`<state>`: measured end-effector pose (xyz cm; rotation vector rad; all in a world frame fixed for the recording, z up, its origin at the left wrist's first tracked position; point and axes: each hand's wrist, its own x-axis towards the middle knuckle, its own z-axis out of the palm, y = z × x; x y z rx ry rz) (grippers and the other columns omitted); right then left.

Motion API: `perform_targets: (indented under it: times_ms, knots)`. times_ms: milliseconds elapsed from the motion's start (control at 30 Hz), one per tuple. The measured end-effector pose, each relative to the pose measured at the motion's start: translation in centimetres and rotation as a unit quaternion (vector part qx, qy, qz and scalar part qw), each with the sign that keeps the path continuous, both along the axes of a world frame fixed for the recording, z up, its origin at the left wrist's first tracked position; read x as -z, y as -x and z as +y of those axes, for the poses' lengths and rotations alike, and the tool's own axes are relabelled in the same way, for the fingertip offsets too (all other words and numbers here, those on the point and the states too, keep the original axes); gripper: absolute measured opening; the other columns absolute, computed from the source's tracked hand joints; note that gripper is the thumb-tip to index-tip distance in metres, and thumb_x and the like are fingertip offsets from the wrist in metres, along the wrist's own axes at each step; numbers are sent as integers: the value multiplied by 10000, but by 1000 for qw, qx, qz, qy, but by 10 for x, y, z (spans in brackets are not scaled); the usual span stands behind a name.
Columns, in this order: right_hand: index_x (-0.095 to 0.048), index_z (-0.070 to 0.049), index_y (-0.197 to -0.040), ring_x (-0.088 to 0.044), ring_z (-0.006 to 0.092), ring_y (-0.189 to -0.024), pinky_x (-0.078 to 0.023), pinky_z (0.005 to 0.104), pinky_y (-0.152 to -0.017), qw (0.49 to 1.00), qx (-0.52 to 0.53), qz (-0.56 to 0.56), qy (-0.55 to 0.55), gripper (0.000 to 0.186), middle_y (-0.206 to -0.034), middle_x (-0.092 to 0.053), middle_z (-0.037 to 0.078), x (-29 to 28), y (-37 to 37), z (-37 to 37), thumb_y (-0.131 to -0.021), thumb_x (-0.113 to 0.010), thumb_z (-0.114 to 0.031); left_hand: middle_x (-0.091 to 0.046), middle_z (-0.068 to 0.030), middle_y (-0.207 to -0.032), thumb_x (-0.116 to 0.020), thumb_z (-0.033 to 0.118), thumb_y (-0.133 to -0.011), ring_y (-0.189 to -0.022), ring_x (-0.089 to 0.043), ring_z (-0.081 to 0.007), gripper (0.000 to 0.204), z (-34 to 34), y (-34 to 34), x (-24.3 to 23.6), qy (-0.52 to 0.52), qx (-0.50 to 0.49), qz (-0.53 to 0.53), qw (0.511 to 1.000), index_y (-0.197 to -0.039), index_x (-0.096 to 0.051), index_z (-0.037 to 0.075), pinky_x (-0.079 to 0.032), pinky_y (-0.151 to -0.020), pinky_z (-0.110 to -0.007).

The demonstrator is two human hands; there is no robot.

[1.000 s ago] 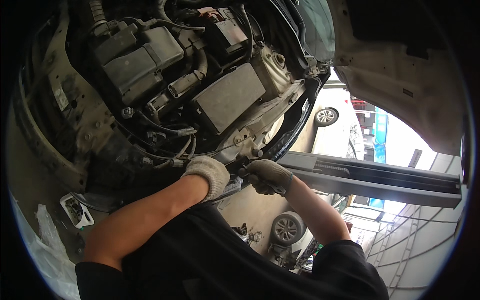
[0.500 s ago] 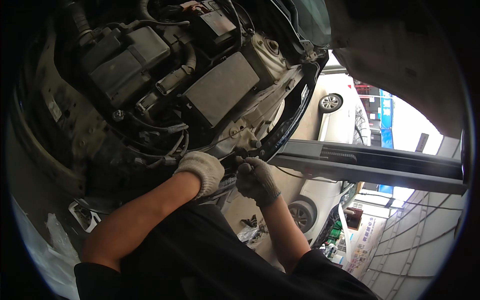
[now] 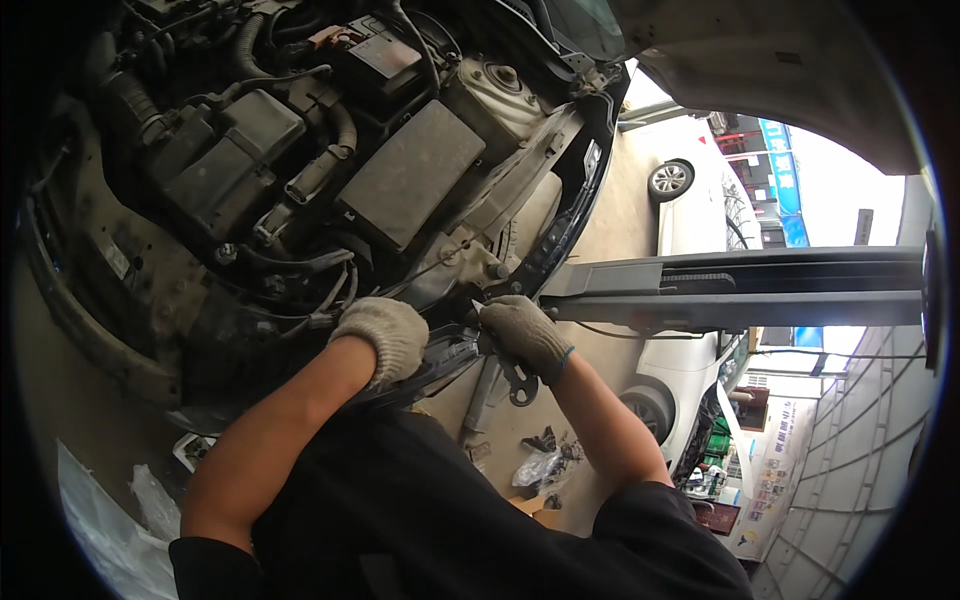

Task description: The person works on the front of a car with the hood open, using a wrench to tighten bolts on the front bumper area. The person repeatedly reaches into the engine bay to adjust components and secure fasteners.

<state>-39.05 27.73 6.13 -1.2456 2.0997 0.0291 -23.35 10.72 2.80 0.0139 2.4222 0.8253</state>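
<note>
I stand over a car's open engine bay, both hands in pale knitted work gloves at its front corner. My left hand (image 3: 385, 340) is closed beside the clear-edged headlamp (image 3: 455, 347), knuckles up; whatever its fingers grip is hidden beneath it. To its right, my right hand (image 3: 525, 335) is closed round a dark hand tool (image 3: 520, 386), whose looped end with a hole hangs below the palm. A small pale tip shows by the thumb, near the metal bracket (image 3: 450, 265) and the fender edge.
A dusty flat black box cover (image 3: 412, 175), the battery (image 3: 385, 55) and several hoses fill the bay. The grey lift post (image 3: 740, 290) juts in from the right. A white car (image 3: 700, 210) stands beyond it. Plastic wrapping (image 3: 540, 465) lies on the floor.
My right hand has turned, bringing the looped tool end into view below it. The view has shifted, so the engine bay sits further up and left; my left hand stays by the headlamp.
</note>
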Motion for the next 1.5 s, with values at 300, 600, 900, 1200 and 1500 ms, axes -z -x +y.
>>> perform_targets:
  times_ms: [300,600,900,1200,1500]
  knots:
    - [-689,26,-899,-645,171,-622,-527,309,-560,992,-27,-39,-115,184,-733,-647,94,-12,5,-35,-896,-548,-93,-727,-204,-974,-545,221,-878,-931,-713,-341,308,-1,-3,0,-1,-12,19,1000,-972,-760,23,-561,-837,-443]
    - [-677,81,-898,-658,197,-622,-540,338,-583,977,22,-92,-194,287,-769,-689,138,-35,3,-82,-882,-544,-172,-734,-185,-979,-549,212,-899,-896,-724,-335,298,-4,-3,-2,-10,-8,19,1000,-975,-762,18,-585,-788,-454]
    - [-694,69,-908,-702,350,-845,-543,444,-818,945,-176,28,-273,335,-863,-699,240,-12,13,-87,-851,-478,-180,-733,-201,-1001,-575,160,-856,-937,-724,-337,267,-4,-9,-1,-21,-19,46,999,-982,-766,23,-582,-797,-461]
    - [-744,-12,-929,-721,357,-878,-566,460,-759,868,-349,134,-328,234,-901,-726,202,-17,-8,-100,-825,-567,-125,-726,-214,-1041,-587,141,-813,-966,-718,-348,292,-3,-13,10,-41,-38,57,997,-1014,-766,29,-577,-818,-441]
    - [-708,-67,-960,-715,359,-816,-555,488,-716,841,-358,235,-331,205,-821,-708,178,-42,-6,-101,-835,-572,-155,-725,-227,-1000,-597,134,-833,-938,-720,-366,257,-1,-11,11,-35,-39,62,997,-991,-766,20,-583,-789,-476]
